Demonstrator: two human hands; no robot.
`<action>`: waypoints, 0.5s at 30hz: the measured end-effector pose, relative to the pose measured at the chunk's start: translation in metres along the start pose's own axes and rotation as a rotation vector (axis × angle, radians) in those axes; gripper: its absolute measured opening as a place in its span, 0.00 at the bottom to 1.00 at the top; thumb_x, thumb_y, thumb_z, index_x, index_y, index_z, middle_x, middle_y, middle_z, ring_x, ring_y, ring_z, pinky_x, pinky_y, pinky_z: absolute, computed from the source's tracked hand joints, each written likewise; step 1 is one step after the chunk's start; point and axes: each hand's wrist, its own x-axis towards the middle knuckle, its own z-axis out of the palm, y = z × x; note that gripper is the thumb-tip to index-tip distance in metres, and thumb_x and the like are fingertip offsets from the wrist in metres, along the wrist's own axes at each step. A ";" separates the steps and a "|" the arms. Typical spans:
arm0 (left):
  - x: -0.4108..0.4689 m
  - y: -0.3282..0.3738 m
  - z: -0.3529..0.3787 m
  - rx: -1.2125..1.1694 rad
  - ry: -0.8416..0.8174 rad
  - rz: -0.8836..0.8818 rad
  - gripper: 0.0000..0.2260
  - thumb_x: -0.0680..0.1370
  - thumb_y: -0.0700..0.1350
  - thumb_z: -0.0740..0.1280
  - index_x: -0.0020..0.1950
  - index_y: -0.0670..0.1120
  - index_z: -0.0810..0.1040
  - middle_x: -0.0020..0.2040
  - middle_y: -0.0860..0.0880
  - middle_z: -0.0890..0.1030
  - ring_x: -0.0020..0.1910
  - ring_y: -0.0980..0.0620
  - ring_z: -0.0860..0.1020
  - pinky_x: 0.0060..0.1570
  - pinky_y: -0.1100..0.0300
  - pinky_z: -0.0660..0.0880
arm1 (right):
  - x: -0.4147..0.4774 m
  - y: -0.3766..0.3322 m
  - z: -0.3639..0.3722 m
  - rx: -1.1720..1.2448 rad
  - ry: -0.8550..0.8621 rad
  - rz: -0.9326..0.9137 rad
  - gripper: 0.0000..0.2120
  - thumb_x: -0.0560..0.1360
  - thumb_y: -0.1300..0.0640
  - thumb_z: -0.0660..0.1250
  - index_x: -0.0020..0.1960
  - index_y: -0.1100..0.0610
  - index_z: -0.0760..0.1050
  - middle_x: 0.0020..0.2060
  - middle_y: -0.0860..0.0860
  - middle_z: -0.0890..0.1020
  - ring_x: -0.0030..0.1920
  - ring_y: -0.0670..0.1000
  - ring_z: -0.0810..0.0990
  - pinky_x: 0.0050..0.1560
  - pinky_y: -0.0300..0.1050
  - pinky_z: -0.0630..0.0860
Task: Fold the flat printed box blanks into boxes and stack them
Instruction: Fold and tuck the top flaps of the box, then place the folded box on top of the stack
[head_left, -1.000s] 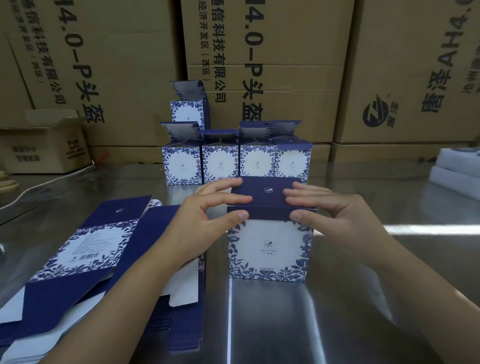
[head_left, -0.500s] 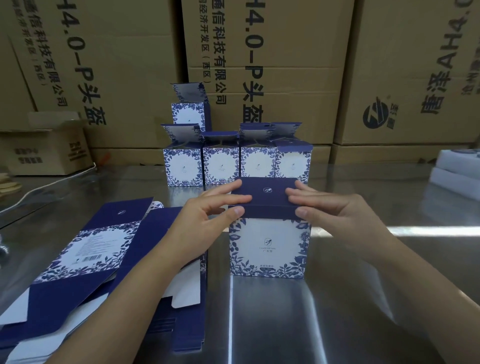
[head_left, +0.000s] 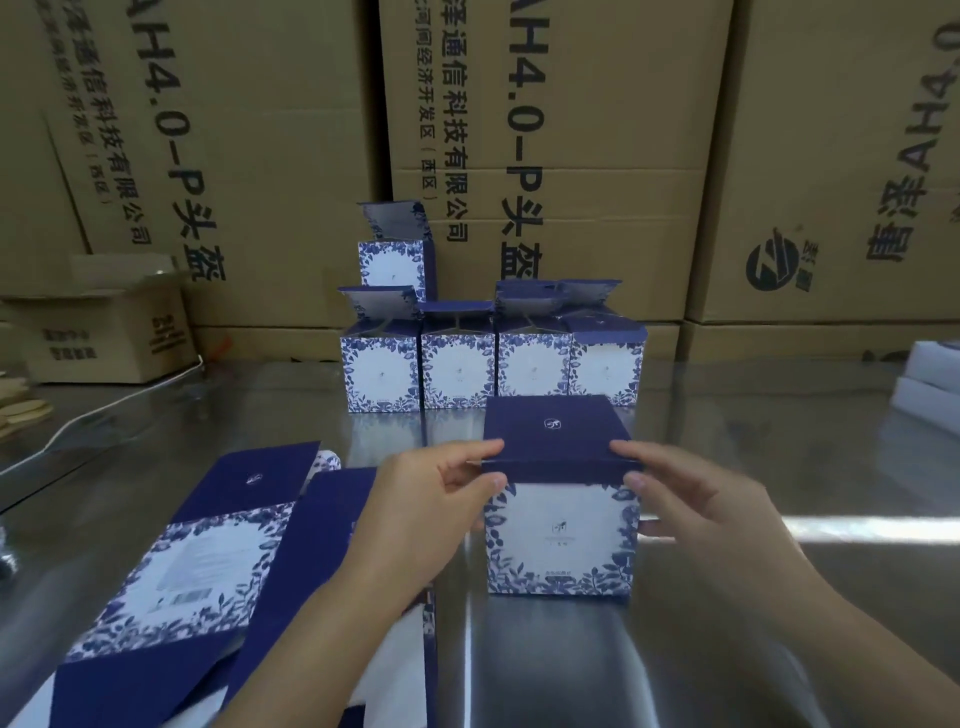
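A folded blue-and-white floral box (head_left: 563, 540) stands upright on the steel table, its navy lid flap closed on top. My left hand (head_left: 431, 499) pinches the lid's front left corner between thumb and fingers. My right hand (head_left: 696, 499) pinches the front right corner the same way. A spread pile of flat box blanks (head_left: 197, 587) lies to the left, partly under my left forearm. Behind the box, a row of several folded boxes (head_left: 457, 369) with open top flaps stands at the back, and one more box (head_left: 392, 265) sits on top at the row's left end.
Large brown cartons (head_left: 545, 156) form a wall behind the table. A small open carton (head_left: 104, 332) sits at the back left. White flat packs (head_left: 930, 384) lie at the right edge. A cable (head_left: 93, 421) runs across the left of the shiny table (head_left: 779, 623).
My fingers have drawn back from the top of the lid to its front corners, and the lid now lies flat on the box. The view has tilted slightly upward.
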 end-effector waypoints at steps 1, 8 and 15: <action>0.008 0.007 -0.004 0.056 0.011 0.021 0.13 0.73 0.45 0.73 0.56 0.58 0.81 0.37 0.57 0.84 0.34 0.57 0.82 0.43 0.58 0.81 | 0.011 -0.005 0.000 -0.012 0.002 -0.016 0.19 0.74 0.58 0.69 0.50 0.31 0.79 0.42 0.43 0.85 0.41 0.46 0.83 0.44 0.43 0.81; 0.167 0.066 -0.057 0.379 0.222 0.419 0.13 0.74 0.42 0.71 0.58 0.44 0.81 0.47 0.48 0.84 0.34 0.56 0.81 0.41 0.73 0.72 | 0.181 -0.053 0.017 -0.058 0.159 -0.285 0.11 0.76 0.62 0.67 0.53 0.47 0.78 0.38 0.39 0.83 0.39 0.36 0.81 0.38 0.30 0.78; 0.343 0.049 -0.062 0.443 0.376 0.364 0.17 0.76 0.34 0.64 0.64 0.43 0.77 0.62 0.46 0.79 0.62 0.51 0.75 0.66 0.60 0.67 | 0.348 -0.030 0.070 -0.253 0.408 -0.325 0.10 0.76 0.60 0.67 0.56 0.57 0.79 0.45 0.45 0.79 0.46 0.42 0.77 0.44 0.17 0.63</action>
